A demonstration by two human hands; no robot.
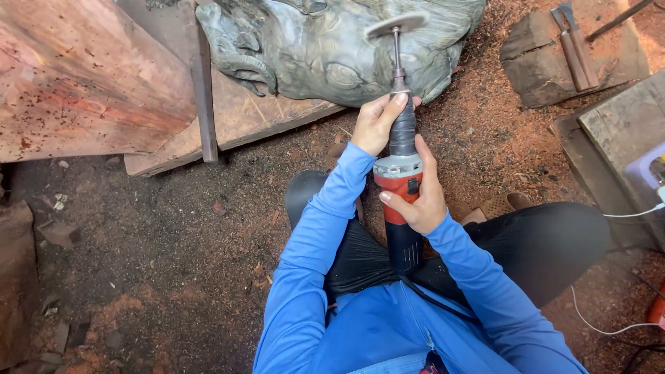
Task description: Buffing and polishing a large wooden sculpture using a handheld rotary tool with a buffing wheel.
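Observation:
I sit cross-legged on the ground in blue sleeves. My right hand [418, 197] wraps the red and black body of a corded die grinder [400, 173]. My left hand [377, 121] grips the tool's dark neck just below the collet. A thin shaft rises from the tool to a flat grey sanding disc [396, 24], which lies against a grey carved wooden sculpture [325, 48] in front of me. The carving rests on a wooden plank [242, 114].
A big reddish timber slab [83, 76] lies at the left beside a dark metal bar [204, 90]. A wood block with chisels [571, 48] sits top right, a wooden platform [616, 138] at the right. White cables [627, 215] run nearby. Sawdust covers the ground.

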